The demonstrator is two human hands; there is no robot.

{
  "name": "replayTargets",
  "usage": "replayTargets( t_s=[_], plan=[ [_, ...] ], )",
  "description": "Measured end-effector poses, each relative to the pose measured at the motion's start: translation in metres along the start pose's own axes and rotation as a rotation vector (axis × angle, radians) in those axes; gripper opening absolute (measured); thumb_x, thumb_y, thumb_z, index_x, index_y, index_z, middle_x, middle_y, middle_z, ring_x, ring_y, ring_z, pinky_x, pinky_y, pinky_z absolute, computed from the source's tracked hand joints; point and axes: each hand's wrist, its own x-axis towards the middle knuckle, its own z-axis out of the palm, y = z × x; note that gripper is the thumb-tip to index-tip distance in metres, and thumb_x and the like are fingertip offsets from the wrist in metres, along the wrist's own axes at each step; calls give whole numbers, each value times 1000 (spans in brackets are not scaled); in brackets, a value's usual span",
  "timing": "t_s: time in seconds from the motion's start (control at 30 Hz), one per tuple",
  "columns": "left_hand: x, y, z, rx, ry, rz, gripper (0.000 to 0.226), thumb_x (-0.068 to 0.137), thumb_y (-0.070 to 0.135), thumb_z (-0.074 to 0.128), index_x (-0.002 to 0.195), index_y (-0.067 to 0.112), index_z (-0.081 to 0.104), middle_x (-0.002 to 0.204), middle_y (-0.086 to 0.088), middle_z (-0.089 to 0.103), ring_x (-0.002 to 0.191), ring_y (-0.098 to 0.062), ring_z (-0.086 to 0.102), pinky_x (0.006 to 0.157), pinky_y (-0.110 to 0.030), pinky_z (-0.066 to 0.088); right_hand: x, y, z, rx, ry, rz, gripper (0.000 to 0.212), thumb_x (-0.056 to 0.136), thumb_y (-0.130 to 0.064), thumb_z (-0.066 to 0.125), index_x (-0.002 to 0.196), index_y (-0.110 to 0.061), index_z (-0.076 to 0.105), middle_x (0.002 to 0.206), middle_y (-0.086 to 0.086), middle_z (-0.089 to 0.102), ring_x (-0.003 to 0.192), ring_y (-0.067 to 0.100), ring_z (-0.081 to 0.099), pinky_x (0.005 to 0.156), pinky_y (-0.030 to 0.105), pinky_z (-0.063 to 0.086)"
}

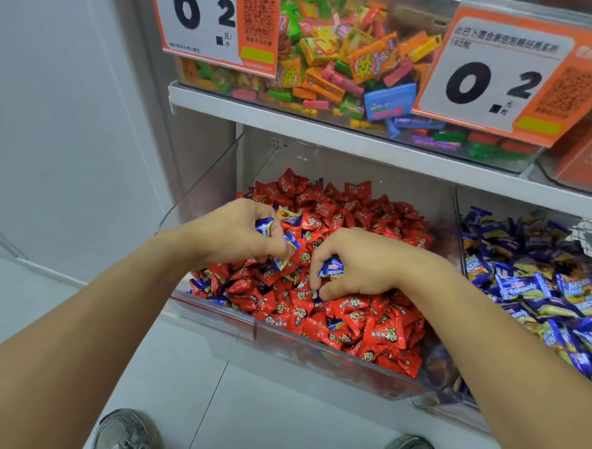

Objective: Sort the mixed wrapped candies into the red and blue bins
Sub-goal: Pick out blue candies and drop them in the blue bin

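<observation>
While both hands work over the red bin (214, 318), the left hand (243, 230) curls round several blue candies (264, 226); the right hand (357, 265) pinches another blue candy (331, 268); the blue bin (459, 229) sits at three o'clock.

- Glossy, crinkled foil-like wrappers on the red candies (321, 304) and the blue candies (538, 288).
- Clear, smooth, shiny plastic for the bin wall (315, 349).
- Matt printed paper or card for the price sign (494, 76).
- Smooth, faintly glossy white finish on the shelf edge (327, 126).
- Smooth, pale tiles on the floor (261, 411).
- Worn, rough grey fabric on the shoes (126, 435).
</observation>
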Motion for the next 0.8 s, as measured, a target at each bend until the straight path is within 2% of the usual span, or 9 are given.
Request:
replayTargets(
  t_s=[0.07, 0.13, 0.23, 0.3, 0.43, 0.5, 0.57, 0.67, 0.8],
  plan=[
    [0, -1, 0, 5, 10, -15, 18, 77, 23, 79, 77, 15, 63, 66, 1, 64, 54, -4, 52, 59, -22, 42, 0, -2, -1, 8, -37, -2, 11, 80, -26, 82, 88, -31, 77, 83, -26, 65, 79, -10, 57, 80, 19, 46],
    [3, -3, -1, -13, 49, -41, 16, 79, 24, 77, 82, 16, 63, 70, 0, 65, 56, -8, 53, 60, -26, 43, -1, -4, 0, -36, -39, 37, 17, 82, -30, 80, 98, -32, 78, 98, -23, 68, 91, -6, 59, 89, 25, 47],
    [5, -4, -3, -93, 74, -87, 12, 88, 21, 66, 99, 15, 63, 72, -7, 66, 59, -16, 57, 60, -31, 47, -1, -6, -1, -181, -18, 126, 47, 80, -44, 80, 124, -31, 70, 132, -8, 63, 124, 15, 52, 98, 29, 44],
    [4, -2, -4, -159, 49, -110, 9, 95, 16, 57, 100, 10, 60, 63, -10, 64, 54, -20, 60, 56, -29, 51, 0, -8, -1, -192, -21, 159, 60, 76, -51, 80, 131, -29, 66, 136, -4, 61, 126, 19, 51, 98, 32, 45],
    [2, -4, -9, -175, 45, -113, 7, 95, 8, 58, 97, 2, 60, 83, -19, 72, 65, -24, 73, 58, -27, 56, 5, -13, 8, -245, -12, 197, 69, 71, -59, 81, 129, -24, 66, 121, -1, 68, 118, 22, 55, 91, 35, 50],
    [1, -7, -11, -157, 65, -81, 5, 91, 3, 62, 96, 3, 62, 90, -21, 73, 73, -24, 73, 58, -29, 55, 8, -12, 13, -223, 50, 173, 49, 73, -54, 82, 111, -24, 73, 100, -5, 69, 108, 22, 59, 82, 34, 52],
    [3, -9, -12, -77, 146, -54, 6, 88, 6, 64, 92, 10, 65, 83, -13, 73, 66, -19, 68, 55, -26, 50, 7, -8, 15, -168, 112, 145, 32, 74, -47, 83, 91, -23, 73, 82, -7, 66, 97, 22, 61, 77, 35, 52],
    [7, -12, -12, 128, 289, -7, 3, 89, 17, 61, 90, 17, 64, 72, -3, 66, 52, -11, 53, 50, -22, 42, 2, -4, 11, -90, 132, 112, 30, 79, -47, 80, 89, -21, 69, 85, -5, 67, 87, 17, 57, 73, 32, 47],
    [9, -20, -6, 464, 230, 44, 23, 80, 37, 76, 93, 27, 61, 65, 4, 62, 53, -6, 53, 52, -22, 39, -5, -4, -3, 69, 223, 116, 29, 86, -55, 68, 86, -28, 56, 86, -8, 57, 72, 7, 49, 60, 27, 35]
  ],
)
